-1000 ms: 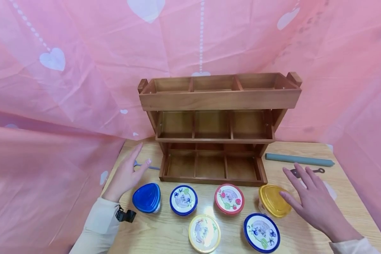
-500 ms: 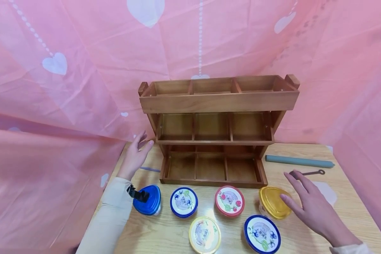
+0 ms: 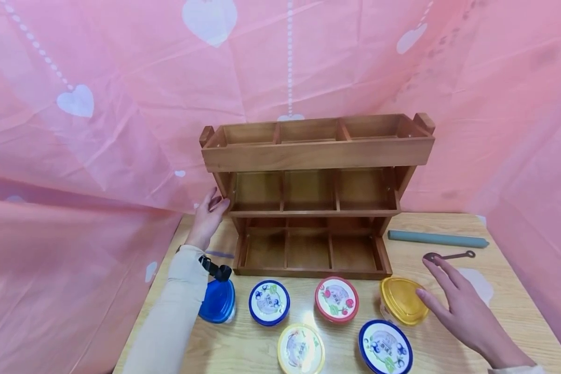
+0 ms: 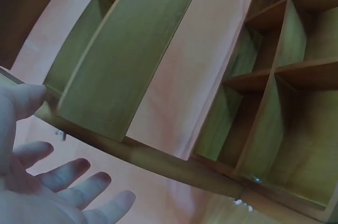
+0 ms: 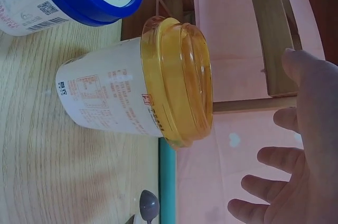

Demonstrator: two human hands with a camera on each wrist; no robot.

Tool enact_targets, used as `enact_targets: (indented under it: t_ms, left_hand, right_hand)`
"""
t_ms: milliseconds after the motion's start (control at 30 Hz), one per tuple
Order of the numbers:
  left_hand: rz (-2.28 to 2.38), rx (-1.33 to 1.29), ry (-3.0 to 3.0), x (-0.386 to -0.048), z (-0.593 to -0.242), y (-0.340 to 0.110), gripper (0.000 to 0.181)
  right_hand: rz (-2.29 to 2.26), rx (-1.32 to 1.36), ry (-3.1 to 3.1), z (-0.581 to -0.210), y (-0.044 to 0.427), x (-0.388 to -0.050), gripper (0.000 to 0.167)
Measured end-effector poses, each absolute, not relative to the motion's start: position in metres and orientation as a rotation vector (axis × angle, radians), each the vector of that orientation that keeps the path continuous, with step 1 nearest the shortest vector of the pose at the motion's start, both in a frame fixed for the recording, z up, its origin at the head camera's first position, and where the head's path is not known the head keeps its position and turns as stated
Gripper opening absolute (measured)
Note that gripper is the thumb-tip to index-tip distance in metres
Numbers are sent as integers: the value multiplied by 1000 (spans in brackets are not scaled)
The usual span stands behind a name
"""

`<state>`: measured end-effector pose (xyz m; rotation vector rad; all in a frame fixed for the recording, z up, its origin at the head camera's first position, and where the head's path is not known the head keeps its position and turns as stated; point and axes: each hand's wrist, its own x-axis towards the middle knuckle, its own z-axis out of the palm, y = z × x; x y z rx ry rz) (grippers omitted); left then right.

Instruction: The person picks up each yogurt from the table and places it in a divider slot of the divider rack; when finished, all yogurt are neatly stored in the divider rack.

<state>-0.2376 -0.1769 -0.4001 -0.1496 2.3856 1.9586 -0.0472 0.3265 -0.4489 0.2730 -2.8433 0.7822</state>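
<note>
A brown wooden three-tier rack (image 3: pixel 315 156) with divided compartments stands at the back of the table. My left hand (image 3: pixel 208 218) is raised beside the rack's left side, its fingers spread with nothing in them. In the left wrist view the thumb lies near the wooden frame (image 4: pixel 137 155); whether it touches cannot be told. My right hand (image 3: pixel 469 317) hovers, fingers extended, just right of a tub with a yellow lid (image 3: pixel 404 300). That tub (image 5: pixel 111 92) stands apart from the fingers in the right wrist view.
In front of the rack stand tubs with blue (image 3: pixel 269 303), red (image 3: pixel 336 299) and pale yellow (image 3: pixel 301 349) lids, another blue one (image 3: pixel 385 346), and a blue-lidded tub (image 3: pixel 217 301) partly under the left sleeve. Right of the rack lie a grey-green rod (image 3: pixel 437 239) and a dark spoon (image 3: pixel 449 255).
My left hand has moved forward and right, up to the rack's left side, and its sleeve now covers part of the left blue-lidded tub. My right hand has shifted slightly down.
</note>
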Motion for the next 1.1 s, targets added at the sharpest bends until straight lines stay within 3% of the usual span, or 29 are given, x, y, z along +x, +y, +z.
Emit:
enact_targets:
  t_ms: [700,1100]
  left_hand:
    - [1958,-52,2332,-251,-405,-173,60]
    - [1909,-20,2347,-254,-411,-178,62]
  right_hand:
    - [835,170,-2892,-458,329,-41,68]
    - [762,112,-2932,-464,325,-36,90]
